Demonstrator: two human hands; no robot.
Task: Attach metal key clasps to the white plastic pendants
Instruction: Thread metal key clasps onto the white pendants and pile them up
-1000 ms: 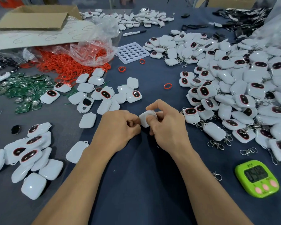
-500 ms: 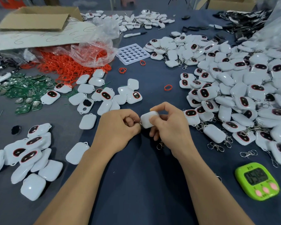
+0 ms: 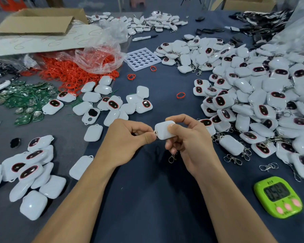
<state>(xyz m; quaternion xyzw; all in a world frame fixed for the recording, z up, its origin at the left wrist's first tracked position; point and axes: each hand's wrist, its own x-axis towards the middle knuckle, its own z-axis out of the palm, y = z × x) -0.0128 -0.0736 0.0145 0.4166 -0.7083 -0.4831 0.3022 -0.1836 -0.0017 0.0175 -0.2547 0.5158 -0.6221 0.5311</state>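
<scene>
Frame centre: your right hand (image 3: 191, 144) gripped the white rounded plastic pendant (image 3: 165, 131); left hand (image 3: 128, 139) pinched its loop corner. A silver metal key clasp (image 3: 172, 157) dangled under your right fingers.

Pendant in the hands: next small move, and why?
Probably the left hand should work the ring of the clasp through the corner loop of the pendant. The right hand grips the pendant, the left hand pinches right at that corner, and the clasp dangles under the right hand. Whether the ring is already through cannot be seen.
</scene>
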